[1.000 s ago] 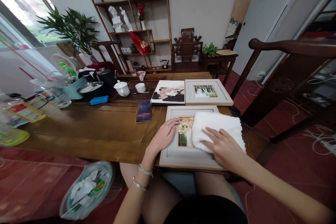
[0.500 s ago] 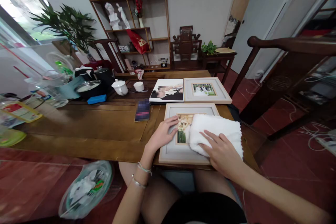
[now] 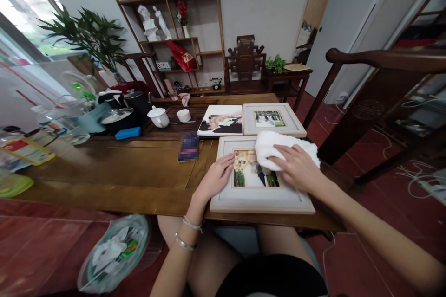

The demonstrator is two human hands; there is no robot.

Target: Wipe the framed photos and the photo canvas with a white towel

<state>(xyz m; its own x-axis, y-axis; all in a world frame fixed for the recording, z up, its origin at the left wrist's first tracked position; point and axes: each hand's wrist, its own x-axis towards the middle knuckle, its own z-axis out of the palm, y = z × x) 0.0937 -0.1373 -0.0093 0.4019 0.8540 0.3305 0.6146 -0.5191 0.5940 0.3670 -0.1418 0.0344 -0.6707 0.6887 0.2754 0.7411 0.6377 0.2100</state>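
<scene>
A picture frame with a pale wooden edge and a wide light mat lies flat at the table's front edge, a photo in its middle. My left hand rests on the frame's left side, fingers extended flat and touching the photo's left border. In my right hand is a folded white cloth, pressed on the frame's upper right part. The cloth covers the upper right corner of the frame and part of the photo.
Behind lie a second frame and a photo album. To the left are a dark phone-like item, a blue sponge, a lidded white cup and a small white cup. A waste bin stands below; a wooden chair is at right.
My right hand and the cloth have moved away from me, up the frame, uncovering its lower right part and more of the photo. My left hand stays in place.
</scene>
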